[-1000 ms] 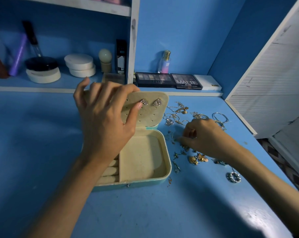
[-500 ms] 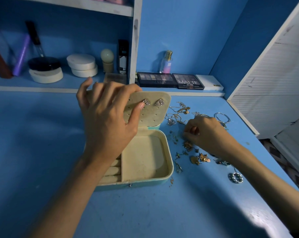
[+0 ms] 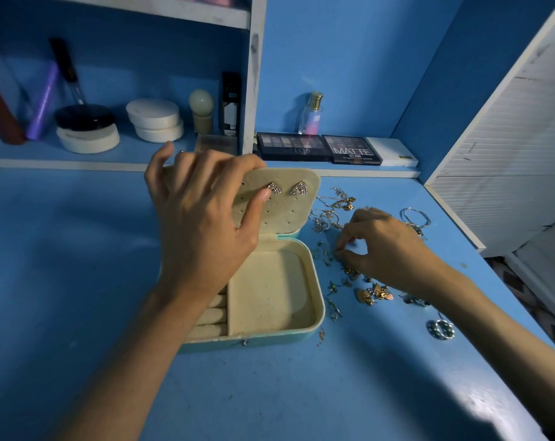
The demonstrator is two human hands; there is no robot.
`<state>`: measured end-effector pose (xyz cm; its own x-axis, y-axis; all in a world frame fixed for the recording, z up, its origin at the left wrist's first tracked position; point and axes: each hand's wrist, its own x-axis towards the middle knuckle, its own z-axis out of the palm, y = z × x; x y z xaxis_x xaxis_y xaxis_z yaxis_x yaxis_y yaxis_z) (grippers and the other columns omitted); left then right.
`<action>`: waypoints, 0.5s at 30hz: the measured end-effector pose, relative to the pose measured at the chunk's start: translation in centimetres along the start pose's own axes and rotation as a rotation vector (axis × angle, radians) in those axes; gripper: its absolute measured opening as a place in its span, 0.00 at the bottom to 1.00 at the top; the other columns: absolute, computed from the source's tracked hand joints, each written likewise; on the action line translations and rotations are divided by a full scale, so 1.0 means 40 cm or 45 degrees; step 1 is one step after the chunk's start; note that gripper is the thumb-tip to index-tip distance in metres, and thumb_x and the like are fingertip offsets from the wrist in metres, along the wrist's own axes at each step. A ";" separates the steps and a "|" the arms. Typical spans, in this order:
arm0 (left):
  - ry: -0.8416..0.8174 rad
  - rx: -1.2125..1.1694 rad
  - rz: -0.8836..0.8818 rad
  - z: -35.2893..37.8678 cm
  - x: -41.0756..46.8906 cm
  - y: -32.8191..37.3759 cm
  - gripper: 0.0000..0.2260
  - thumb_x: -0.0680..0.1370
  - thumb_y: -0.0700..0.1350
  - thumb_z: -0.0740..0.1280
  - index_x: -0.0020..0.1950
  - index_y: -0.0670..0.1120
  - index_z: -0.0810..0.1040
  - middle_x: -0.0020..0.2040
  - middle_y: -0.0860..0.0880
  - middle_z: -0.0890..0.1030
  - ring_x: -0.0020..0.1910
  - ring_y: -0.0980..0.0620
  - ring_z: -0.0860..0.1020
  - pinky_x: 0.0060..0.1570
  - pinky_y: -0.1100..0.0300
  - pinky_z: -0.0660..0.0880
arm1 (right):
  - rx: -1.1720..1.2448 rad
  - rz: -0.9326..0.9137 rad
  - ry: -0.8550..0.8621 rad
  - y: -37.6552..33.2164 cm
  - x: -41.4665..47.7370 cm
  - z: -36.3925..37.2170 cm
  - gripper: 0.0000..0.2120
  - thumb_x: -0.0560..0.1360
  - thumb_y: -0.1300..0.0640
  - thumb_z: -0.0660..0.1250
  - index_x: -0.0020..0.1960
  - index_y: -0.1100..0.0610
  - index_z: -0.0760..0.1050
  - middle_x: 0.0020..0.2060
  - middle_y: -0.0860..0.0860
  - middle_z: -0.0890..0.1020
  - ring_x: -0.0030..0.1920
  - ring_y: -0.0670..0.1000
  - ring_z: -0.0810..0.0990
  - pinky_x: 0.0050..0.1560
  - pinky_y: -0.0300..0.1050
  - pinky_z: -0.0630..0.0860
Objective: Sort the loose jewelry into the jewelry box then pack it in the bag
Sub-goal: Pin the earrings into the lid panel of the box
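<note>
An open teal jewelry box [image 3: 314, 323] with cream lining lies on the blue desk. Its raised lid [image 3: 289, 211] carries two triangular stud earrings [image 3: 287, 188]. My left hand [image 3: 203, 224] holds the lid upright, fingers over its top edge and thumb on the pad beside the studs. Loose jewelry [image 3: 370, 292] is scattered to the right of the box: gold pieces, chains [image 3: 336, 206], hoops [image 3: 414, 216] and a ring [image 3: 441, 329]. My right hand [image 3: 381, 246] hovers over this pile, thumb and forefinger pinching a small piece I cannot make out.
Makeup palettes [image 3: 317, 148], a perfume bottle [image 3: 312, 113] and a white box [image 3: 394, 152] line the back ledge. Shelf compartment at left holds round compacts [image 3: 155, 119], a sponge and tubes. A white louvred panel [image 3: 508, 138] borders the desk on the right. No bag shows.
My right hand has shifted slightly back within the jewelry pile and its fingertips have closed into a pinch. The left hand still holds the lid.
</note>
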<state>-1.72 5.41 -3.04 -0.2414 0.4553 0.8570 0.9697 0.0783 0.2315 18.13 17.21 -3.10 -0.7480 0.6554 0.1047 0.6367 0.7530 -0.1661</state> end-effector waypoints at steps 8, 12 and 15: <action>0.003 -0.010 0.008 0.003 0.000 -0.001 0.09 0.76 0.50 0.69 0.52 0.46 0.80 0.44 0.47 0.79 0.49 0.47 0.72 0.64 0.45 0.61 | 0.105 0.052 0.030 0.016 0.004 0.004 0.03 0.72 0.57 0.69 0.44 0.53 0.80 0.41 0.46 0.76 0.44 0.48 0.75 0.46 0.49 0.75; 0.001 -0.002 0.009 0.002 -0.001 -0.003 0.09 0.76 0.50 0.69 0.52 0.46 0.80 0.45 0.47 0.79 0.49 0.46 0.72 0.64 0.45 0.61 | 0.208 0.110 0.068 0.042 0.012 0.007 0.01 0.71 0.60 0.70 0.42 0.54 0.80 0.39 0.48 0.77 0.40 0.48 0.75 0.43 0.42 0.73; 0.003 -0.001 0.004 0.001 0.000 0.000 0.09 0.76 0.50 0.69 0.52 0.46 0.80 0.44 0.47 0.79 0.48 0.46 0.73 0.64 0.45 0.61 | 0.256 0.099 0.096 0.054 0.010 0.021 0.03 0.71 0.60 0.71 0.39 0.54 0.79 0.38 0.50 0.78 0.39 0.48 0.74 0.41 0.32 0.68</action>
<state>-1.72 5.44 -3.08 -0.2380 0.4537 0.8588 0.9705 0.0762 0.2287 19.04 19.05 -4.25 -0.6770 0.7192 0.1559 0.6361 0.6784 -0.3676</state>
